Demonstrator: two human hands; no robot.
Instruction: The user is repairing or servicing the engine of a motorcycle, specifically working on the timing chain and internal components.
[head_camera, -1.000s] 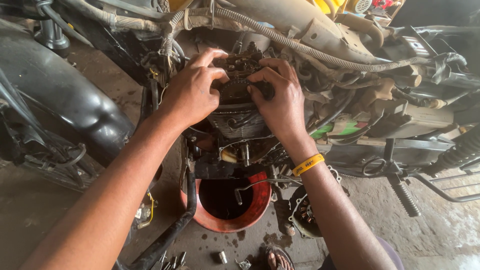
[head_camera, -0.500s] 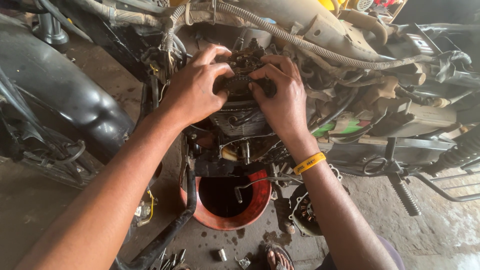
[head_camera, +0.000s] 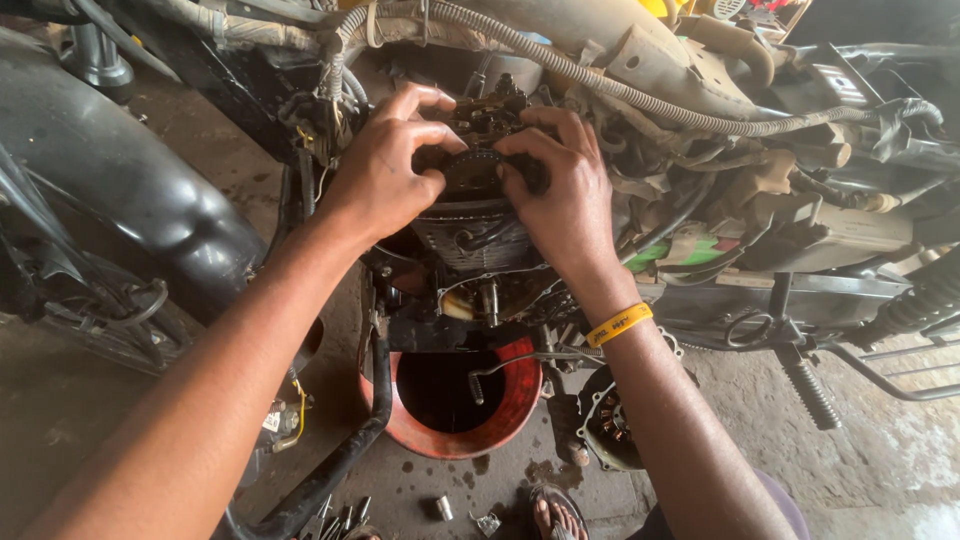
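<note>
The stripped motorcycle frame, dark and grimy with its ribbed grey cable conduit (head_camera: 640, 95) running across the top, fills the far half of the scene, and a glossy black curved fender (head_camera: 120, 190) lies off to the left. Below the engine, on the near side, a round red-rimmed drain pan of dark oil (head_camera: 455, 400) sits on the stained concrete floor (head_camera: 880, 470), with a few small loose bolts and sockets (head_camera: 440, 508) scattered just in front of it. Both of the person's arms reach up from the near edge into the middle of the machine. Compared with 1 second ago, very little has moved: the 2 hands are on the same spot, and only the fingers have shifted slightly. The left hand (head_camera: 385, 165) curls its thumb and forefinger narrowly around the left edge of the dark toothed round engine part (head_camera: 470, 170), while the other fingers arch above it. The right hand (head_camera: 565, 195), with a yellow rubber wristband (head_camera: 618, 325) on its wrist, grips the right edge of that same part, fingers bent tight over it. That part sits at the top of the finned engine block, between the 2 hands, still seated in place, so I would judge the work to be slow, careful seating or loosening rather than a lift.
</note>
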